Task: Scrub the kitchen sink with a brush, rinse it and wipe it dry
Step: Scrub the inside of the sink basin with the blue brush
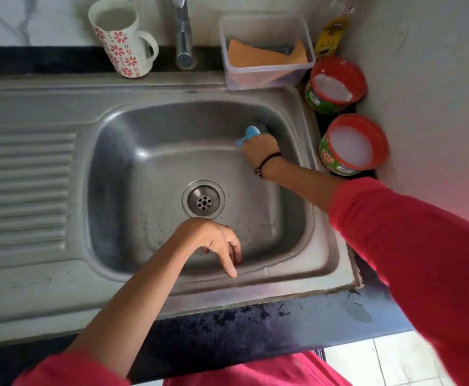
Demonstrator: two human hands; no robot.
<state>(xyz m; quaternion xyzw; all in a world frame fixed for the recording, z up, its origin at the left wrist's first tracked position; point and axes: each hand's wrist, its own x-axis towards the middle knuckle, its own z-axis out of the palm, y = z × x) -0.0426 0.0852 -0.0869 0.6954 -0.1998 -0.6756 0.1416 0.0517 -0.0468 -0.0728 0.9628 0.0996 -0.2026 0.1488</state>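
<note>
The steel sink (155, 162) has a round drain (203, 199) in the middle of its basin. My right hand (259, 149) grips a small blue brush (251, 132) and holds it against the basin's far right corner; the bristles are mostly hidden. My left hand (219, 242) hangs over the near side of the basin, fingers pointing down and loosely bent, holding nothing. The fingertips are at the near wall of the basin. An orange cloth (264, 55) lies in a clear plastic tub (266, 76) on the sink's back rim.
A tap (183, 32) rises behind the basin. A flowered mug (122, 37) stands to its left. Two open red-rimmed tubs of white paste (334, 84) (353, 144) stand on the right against the wall. The ribbed draining board (24, 190) lies to the left.
</note>
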